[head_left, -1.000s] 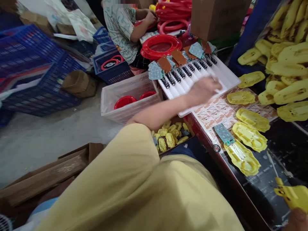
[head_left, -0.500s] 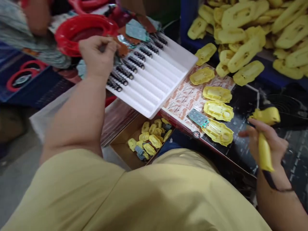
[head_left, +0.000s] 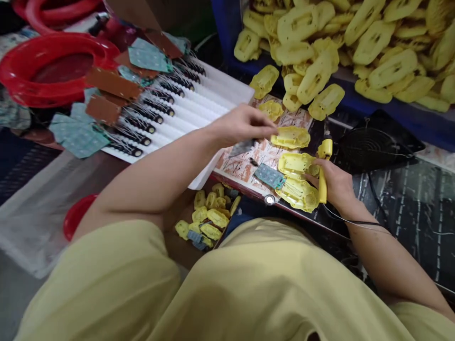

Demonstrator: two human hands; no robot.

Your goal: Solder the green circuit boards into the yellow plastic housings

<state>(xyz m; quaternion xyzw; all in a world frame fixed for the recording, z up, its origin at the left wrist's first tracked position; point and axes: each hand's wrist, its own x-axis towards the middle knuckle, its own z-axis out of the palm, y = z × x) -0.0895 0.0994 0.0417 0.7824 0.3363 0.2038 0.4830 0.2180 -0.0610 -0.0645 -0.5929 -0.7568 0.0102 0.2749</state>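
My left hand [head_left: 241, 125] is closed in a pinch beside the yellow plastic shells; a blurred grey circuit board [head_left: 242, 148] with a small dark round part hangs under its fingers. My right hand [head_left: 336, 182] grips a yellow soldering gun [head_left: 323, 182], its metal tip pointing away from me and a cord trailing over the wrist. Just left of that hand lies an open yellow shell [head_left: 295, 164]. Nearer me, another shell [head_left: 297, 193] has wires inside running to a circuit board [head_left: 270, 175]. A round speaker [head_left: 269, 200] rests at the table edge.
A white ribbed foam tray [head_left: 199, 111] on the left bears wired boards [head_left: 81, 130] and black cylindrical parts. Red rings [head_left: 21, 71] lie behind it. A blue crate [head_left: 227, 33] heaped with yellow shells stands at the back. Below the table edge, a box holds assembled pieces [head_left: 209, 215].
My left hand has moved right from the foam tray to the shells, with a circuit board now under its fingers. The right hand has brought the soldering gun left, beside the shells. The view has shifted.
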